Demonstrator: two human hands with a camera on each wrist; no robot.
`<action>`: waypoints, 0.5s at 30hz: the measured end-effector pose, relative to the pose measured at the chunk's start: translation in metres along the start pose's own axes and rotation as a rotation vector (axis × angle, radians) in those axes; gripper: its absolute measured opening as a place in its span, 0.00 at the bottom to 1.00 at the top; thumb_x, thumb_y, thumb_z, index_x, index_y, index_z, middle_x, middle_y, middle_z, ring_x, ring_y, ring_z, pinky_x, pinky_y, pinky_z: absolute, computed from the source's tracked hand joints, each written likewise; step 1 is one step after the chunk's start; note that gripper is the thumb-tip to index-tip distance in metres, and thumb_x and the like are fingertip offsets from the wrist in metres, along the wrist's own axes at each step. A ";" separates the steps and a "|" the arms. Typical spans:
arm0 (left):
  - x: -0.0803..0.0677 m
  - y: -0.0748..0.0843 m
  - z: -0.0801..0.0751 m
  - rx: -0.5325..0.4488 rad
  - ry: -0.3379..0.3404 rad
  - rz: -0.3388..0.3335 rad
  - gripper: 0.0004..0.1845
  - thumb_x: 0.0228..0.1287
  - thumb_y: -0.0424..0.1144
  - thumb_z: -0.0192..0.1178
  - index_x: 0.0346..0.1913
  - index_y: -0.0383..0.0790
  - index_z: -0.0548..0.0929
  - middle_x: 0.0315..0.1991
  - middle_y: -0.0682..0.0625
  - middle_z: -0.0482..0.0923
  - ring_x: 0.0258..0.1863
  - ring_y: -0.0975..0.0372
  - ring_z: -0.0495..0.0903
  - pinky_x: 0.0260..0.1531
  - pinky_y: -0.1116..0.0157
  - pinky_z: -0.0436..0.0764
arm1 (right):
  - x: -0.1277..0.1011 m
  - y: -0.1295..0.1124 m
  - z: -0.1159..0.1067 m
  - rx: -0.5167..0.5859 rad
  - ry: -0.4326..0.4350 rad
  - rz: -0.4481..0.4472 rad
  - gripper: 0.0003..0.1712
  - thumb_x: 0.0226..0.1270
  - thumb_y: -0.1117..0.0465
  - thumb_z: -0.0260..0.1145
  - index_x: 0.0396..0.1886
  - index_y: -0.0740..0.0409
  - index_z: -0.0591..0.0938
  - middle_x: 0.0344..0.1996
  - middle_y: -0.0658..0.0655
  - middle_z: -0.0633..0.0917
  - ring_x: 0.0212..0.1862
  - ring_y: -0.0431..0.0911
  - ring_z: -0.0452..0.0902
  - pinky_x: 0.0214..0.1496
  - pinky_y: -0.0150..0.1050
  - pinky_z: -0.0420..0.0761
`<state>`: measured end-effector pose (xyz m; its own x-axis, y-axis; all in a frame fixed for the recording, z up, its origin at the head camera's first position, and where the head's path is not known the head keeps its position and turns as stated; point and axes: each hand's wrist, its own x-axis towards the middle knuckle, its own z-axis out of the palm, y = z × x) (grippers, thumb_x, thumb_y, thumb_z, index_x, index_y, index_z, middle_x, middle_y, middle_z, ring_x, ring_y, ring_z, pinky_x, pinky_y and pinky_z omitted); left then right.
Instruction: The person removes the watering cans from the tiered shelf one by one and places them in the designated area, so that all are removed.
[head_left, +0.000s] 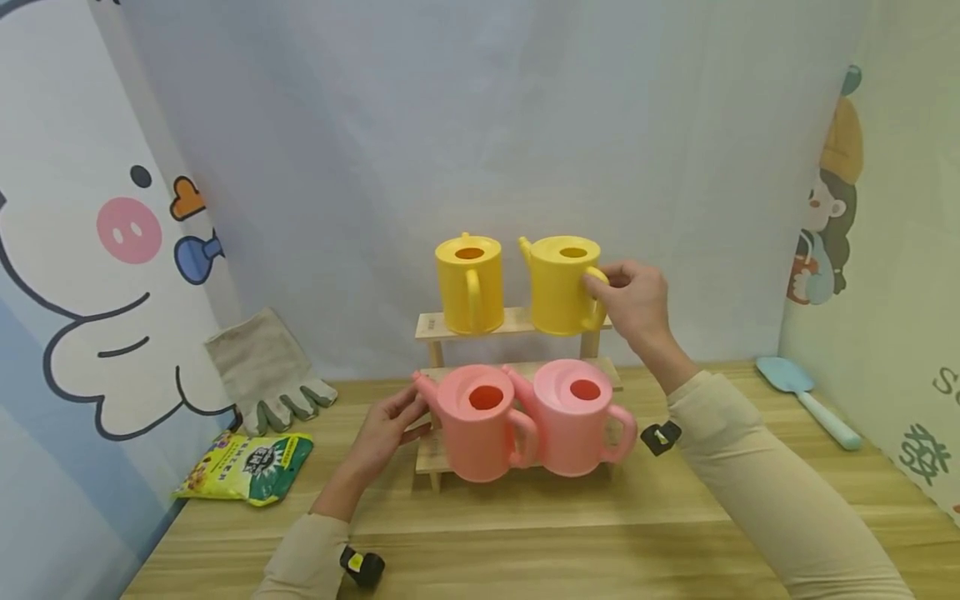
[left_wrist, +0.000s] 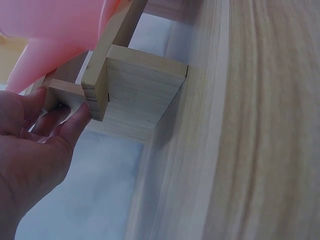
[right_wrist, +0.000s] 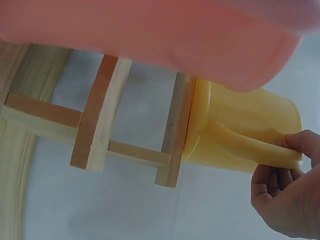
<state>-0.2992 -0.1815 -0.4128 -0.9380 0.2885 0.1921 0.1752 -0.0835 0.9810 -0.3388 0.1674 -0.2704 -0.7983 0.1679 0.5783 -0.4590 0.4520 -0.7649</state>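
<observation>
My right hand (head_left: 633, 304) has the handle of the right yellow can (head_left: 562, 285) pinched between thumb and curled fingers; the right wrist view shows the fingertips (right_wrist: 280, 175) wrapped under the handle loop. That can stands upright on the top step of the wooden rack (head_left: 450, 327), at the rack's right end, its mouth facing up, its handle toward my hand and its short spout toward the left yellow can (head_left: 469, 283), which sits just beside it on the same step. Its long axis runs vertical.

My left hand (head_left: 386, 429) is at the rack's lower left corner, fingers loosely curled against the wood below the spout of the left pink can (head_left: 477, 422); the left wrist view shows a fingertip (left_wrist: 75, 120) touching the frame there. I judge it is steadying the rack rather than gripping anything. The right pink can (head_left: 576, 415) stands beside the left one on the lower step.

I take the step in hand to be gripping the yellow can, set on or about to leave the step. The next move calls for a level lift, clear of its neighbour, with the rack braced.
</observation>
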 end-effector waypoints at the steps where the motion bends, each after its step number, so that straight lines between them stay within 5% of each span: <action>1: 0.001 -0.001 0.000 0.004 0.001 0.002 0.24 0.68 0.38 0.49 0.66 0.40 0.63 0.64 0.46 0.60 0.58 0.55 0.66 0.52 0.56 0.72 | 0.000 0.000 0.000 0.006 -0.003 0.005 0.16 0.53 0.54 0.69 0.35 0.62 0.84 0.28 0.57 0.83 0.31 0.43 0.78 0.30 0.32 0.80; 15: 0.001 -0.005 -0.001 0.018 0.011 0.029 0.25 0.67 0.42 0.50 0.66 0.42 0.65 0.64 0.46 0.61 0.58 0.57 0.67 0.50 0.58 0.74 | 0.000 0.000 -0.004 0.038 0.034 0.098 0.15 0.51 0.55 0.69 0.35 0.62 0.85 0.29 0.57 0.84 0.34 0.44 0.78 0.33 0.34 0.79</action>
<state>-0.3016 -0.1816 -0.4173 -0.9357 0.2756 0.2203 0.2079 -0.0741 0.9753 -0.3368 0.1710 -0.2688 -0.8269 0.2399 0.5086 -0.3938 0.3988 -0.8282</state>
